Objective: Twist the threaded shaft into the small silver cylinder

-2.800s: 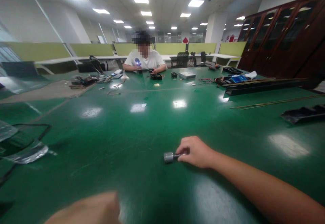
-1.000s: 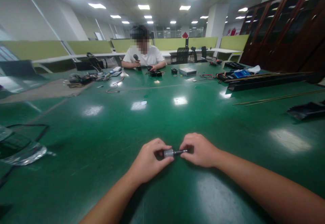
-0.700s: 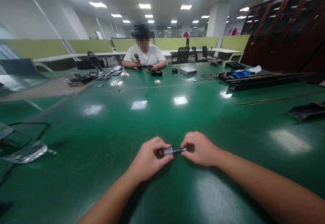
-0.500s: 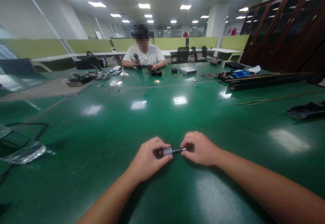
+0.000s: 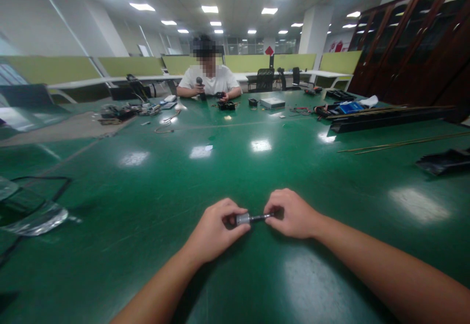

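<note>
My left hand (image 5: 219, 226) is closed, thumb and fingers pinching a short silver-grey cylinder (image 5: 243, 219) that looks like a small motor. From the cylinder's right end a thin dark metal shaft (image 5: 257, 218) runs straight out, lying level across the view. At the shaft's far end my right hand (image 5: 291, 214) grips the tip between thumb and forefinger. Both hands are low over the green tabletop (image 5: 235, 177). The part inside my left palm and the shaft's very end are hidden by fingers.
Across the table sits a person in a white shirt (image 5: 209, 85), holding a dark tool (image 5: 199, 86). A light box (image 5: 272, 103) stands near them. Black channels (image 5: 389, 118) and thin rods (image 5: 400, 143) lie right. Clear plastic (image 5: 36, 219) with a black cable is at left.
My right hand has shifted slightly right along the shaft, so more of it shows between the hands. My left hand and the cylinder stay nearly in place.
</note>
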### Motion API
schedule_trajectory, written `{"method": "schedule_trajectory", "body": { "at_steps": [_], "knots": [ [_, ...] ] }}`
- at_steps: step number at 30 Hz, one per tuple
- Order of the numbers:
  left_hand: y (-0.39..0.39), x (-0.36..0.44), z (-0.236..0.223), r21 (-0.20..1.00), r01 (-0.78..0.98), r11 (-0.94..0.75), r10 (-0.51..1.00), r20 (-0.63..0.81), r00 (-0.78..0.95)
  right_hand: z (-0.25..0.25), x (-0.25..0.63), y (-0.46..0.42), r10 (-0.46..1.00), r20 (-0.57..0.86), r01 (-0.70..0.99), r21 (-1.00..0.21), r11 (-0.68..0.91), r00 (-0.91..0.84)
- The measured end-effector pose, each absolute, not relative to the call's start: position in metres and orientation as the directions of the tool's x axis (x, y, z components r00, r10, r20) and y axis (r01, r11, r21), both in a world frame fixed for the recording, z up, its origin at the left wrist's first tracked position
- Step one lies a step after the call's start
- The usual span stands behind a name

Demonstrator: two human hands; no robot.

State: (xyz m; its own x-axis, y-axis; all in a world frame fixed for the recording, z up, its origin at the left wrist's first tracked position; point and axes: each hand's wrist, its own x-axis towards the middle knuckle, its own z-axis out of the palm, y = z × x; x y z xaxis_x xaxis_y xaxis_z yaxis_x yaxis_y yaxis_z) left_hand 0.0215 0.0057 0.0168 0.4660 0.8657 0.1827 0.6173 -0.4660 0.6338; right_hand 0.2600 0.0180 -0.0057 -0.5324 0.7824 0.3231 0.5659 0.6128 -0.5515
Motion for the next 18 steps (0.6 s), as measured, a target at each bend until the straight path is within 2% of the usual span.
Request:
{"method": "schedule_trajectory", "body": {
  "at_steps": [9, 14, 18],
  "knots": [
    [0.006, 0.020, 0.014, 0.632, 0.622, -0.463, 0.868, 0.183, 0.462, -0.005, 0.265, 0.023, 0.798, 0.294, 0.590, -0.550, 0.591, -0.526],
    [0.006, 0.020, 0.014, 0.639, 0.611, -0.466, 0.865, 0.184, 0.467, -0.003, 0.273, 0.028, 0.872, 0.151, 0.623, -0.643, 0.444, -0.465],
    [0.006, 0.020, 0.014, 0.640, 0.614, -0.462, 0.868, 0.183, 0.462, -0.002, 0.276, 0.030, 0.869, 0.127, 0.592, -0.684, 0.426, -0.479]
  ]
}}
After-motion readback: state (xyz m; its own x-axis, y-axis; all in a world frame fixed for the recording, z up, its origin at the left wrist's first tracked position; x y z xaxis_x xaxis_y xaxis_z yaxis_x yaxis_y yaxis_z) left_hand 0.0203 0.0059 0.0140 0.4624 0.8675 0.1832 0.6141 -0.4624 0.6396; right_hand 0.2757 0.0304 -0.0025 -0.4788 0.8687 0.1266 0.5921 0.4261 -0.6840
